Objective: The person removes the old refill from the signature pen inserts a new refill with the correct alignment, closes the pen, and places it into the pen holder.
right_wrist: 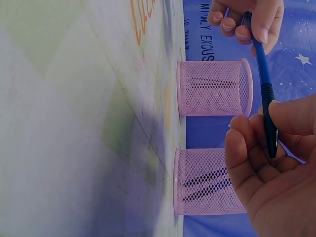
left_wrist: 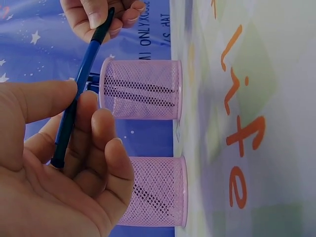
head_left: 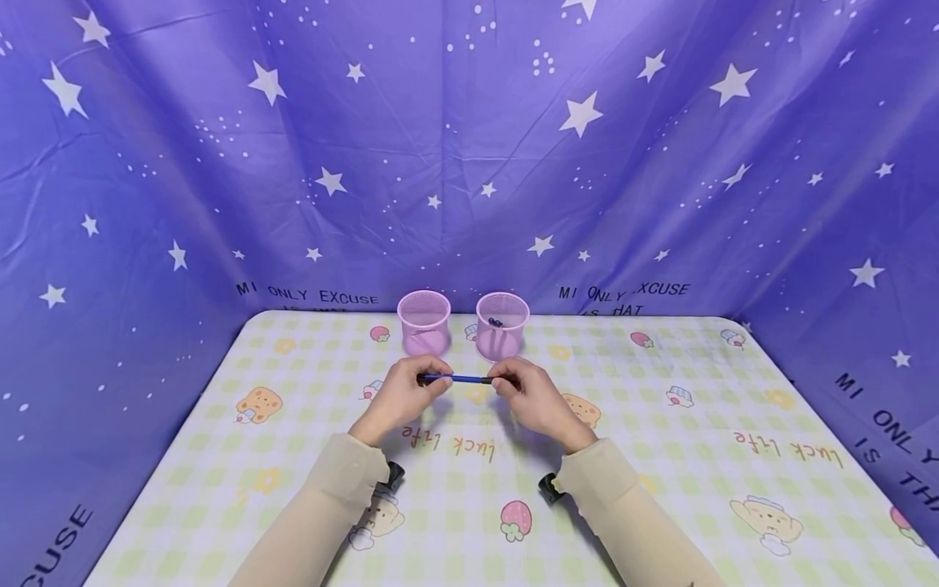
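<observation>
A blue pen point(head_left: 467, 378) with black ends is held level between both hands, just in front of two pink mesh cups. My left hand point(head_left: 413, 391) pinches one end between thumb and fingers. At the other end, my right hand point(head_left: 535, 397) pinches the black ribbed grip point(right_wrist: 267, 93), whose tip points into the palm. The right cup point(head_left: 502, 346) holds two pens with dark blue ends point(head_left: 495, 323). Inside the left cup point(head_left: 425, 344), a slender dark thing point(left_wrist: 150, 198) leans, seen through the mesh; its kind is unclear.
Both cups stand upright near the back edge of a table with a checked, printed cloth point(head_left: 220, 489). Behind and at the sides hangs a purple curtain point(head_left: 440, 122) with white stars. A dark wrist device point(head_left: 550, 489) sits under the right cuff.
</observation>
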A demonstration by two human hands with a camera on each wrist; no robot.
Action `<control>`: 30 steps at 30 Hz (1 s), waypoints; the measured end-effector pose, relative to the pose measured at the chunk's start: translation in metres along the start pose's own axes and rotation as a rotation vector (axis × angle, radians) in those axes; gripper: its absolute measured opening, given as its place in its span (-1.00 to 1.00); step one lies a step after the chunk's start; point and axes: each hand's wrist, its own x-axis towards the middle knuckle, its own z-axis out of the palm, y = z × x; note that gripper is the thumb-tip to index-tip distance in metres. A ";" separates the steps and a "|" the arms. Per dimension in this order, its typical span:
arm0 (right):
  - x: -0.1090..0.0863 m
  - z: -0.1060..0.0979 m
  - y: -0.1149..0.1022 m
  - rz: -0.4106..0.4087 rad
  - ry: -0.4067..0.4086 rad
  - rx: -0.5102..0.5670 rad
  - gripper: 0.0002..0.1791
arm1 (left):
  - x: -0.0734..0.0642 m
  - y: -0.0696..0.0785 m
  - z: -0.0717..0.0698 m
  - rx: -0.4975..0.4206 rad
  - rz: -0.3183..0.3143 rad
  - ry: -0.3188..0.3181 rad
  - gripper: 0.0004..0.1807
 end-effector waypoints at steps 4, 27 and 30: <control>0.000 0.000 -0.001 -0.009 0.004 0.001 -0.88 | 0.000 0.001 -0.001 0.000 0.006 -0.001 -0.95; 0.000 0.003 0.002 -0.006 -0.011 0.007 -0.87 | -0.001 0.001 0.004 0.156 0.130 0.026 -0.82; 0.000 0.003 0.003 -0.009 -0.011 0.008 -0.87 | -0.002 0.002 0.005 0.165 0.130 0.027 -0.83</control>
